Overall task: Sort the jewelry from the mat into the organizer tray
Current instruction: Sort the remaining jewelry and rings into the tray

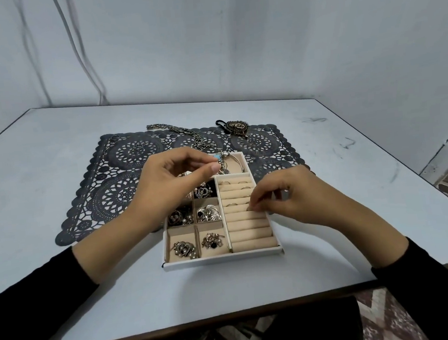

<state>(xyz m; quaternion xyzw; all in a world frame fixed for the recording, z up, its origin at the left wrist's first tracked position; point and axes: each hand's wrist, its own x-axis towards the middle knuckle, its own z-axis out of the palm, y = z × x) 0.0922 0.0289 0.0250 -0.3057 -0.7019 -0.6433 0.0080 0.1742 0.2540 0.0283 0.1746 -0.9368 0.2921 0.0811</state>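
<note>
A white organizer tray [222, 259] with beige lining sits at the near edge of a dark lace mat [126, 175]. Its small left compartments hold brooches and earrings; its right side is a set of ring rolls [249, 222] with a few rings in the upper rows. My left hand [172, 185] hovers over the tray's top, pinching a small piece with a turquoise bead [217, 157]. My right hand [287, 196] pinches a small ring [249, 208] at the ring rolls' right side. On the mat's far part lie a chain necklace [179, 134], small rings [138, 146] and a dark ornate pendant [238, 128].
The light table [352, 158] ends close to me and at the right, where patterned floor shows. A wall stands behind the table, with cables hanging at its left. Black sleeves cover both forearms.
</note>
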